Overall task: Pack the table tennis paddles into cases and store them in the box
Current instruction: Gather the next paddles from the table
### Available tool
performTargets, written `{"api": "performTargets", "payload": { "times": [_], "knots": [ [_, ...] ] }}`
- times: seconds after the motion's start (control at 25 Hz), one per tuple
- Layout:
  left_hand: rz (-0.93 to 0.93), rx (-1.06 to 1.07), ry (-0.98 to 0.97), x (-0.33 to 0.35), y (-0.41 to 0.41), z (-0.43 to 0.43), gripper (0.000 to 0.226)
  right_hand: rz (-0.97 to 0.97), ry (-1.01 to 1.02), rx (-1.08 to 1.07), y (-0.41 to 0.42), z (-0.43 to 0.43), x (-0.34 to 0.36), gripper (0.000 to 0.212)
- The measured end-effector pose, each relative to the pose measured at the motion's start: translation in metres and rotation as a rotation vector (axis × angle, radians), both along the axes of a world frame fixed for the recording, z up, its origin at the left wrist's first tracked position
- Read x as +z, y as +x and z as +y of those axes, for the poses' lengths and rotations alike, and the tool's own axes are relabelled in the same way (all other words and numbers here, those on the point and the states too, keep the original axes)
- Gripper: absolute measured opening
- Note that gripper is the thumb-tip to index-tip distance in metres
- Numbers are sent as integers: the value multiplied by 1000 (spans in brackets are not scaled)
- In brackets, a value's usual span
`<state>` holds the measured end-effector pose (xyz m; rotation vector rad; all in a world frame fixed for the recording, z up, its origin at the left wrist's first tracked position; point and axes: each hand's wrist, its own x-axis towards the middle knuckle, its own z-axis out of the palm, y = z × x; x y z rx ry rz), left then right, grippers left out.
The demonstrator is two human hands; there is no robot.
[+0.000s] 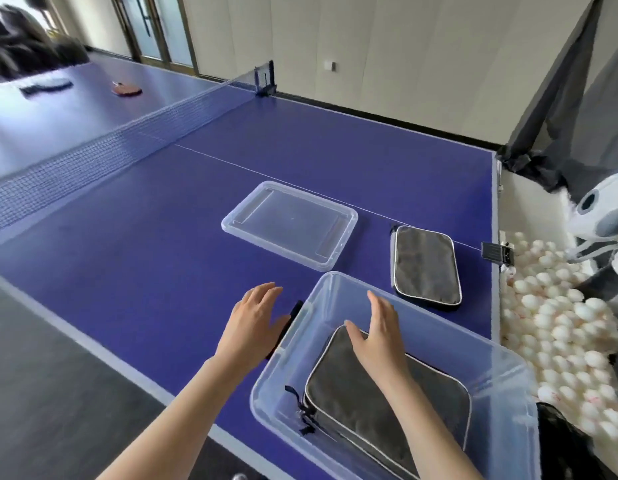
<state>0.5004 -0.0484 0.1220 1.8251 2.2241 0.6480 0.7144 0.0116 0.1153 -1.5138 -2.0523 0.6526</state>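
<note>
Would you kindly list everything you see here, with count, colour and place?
table: one, blue, under everything
net: one, dark, across the table
box: one, clear, table's near right
lid: one, clear, beyond the box
packed case: one, grey, inside the box
loose case: one, grey, right of the lid
paddle: one, red, beyond the net
balls: many, white, off the table's right end
left hand: one, open, left of the box
right hand: one, open, over the packed case
</note>
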Motion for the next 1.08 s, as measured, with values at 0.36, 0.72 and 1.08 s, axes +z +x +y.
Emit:
{"api": "performTargets", "payload": {
  "times": [0.36,0.72,1.08],
  "knots": [
    [-39,417,-292,-48,-171,-126,61,-324,13,492,-198,-36,-12,59],
    [-1,557,-478,-80,-332,-255,57,-619,-46,783,-392,-127,-48,54],
    [-132,821,-504,-93,-437,-349,57,-658,-23,1055,-554,-194,-61,56]
  ]
}}
